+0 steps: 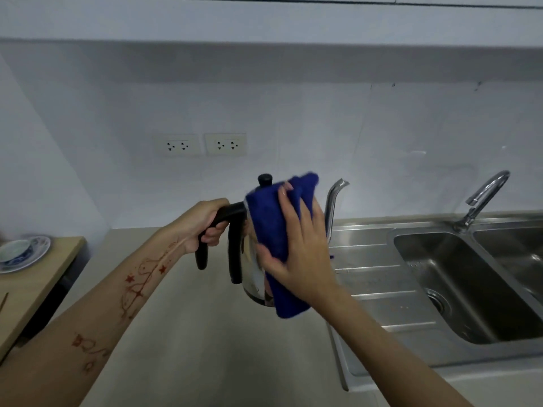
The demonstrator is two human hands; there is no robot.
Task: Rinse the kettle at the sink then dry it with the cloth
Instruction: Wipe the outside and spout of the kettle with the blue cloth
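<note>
Both hands are busy: our left hand (pixel 202 227) grips the gooseneck kettle (pixel 252 268) by its black handle above the table (pixel 188 333), left of the sink (pixel 440 271); our right hand (pixel 296 257) presses the blue cloth (pixel 270 218) flat against it. We should wipe downward, turning the kettle.

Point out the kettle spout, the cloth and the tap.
kettle spout (pixel 331 207), head view, on the thin metal neck.
cloth (pixel 266 221), head view, on its blue upper fold.
tap (pixel 489 189), head view, on the curved neck.
</note>
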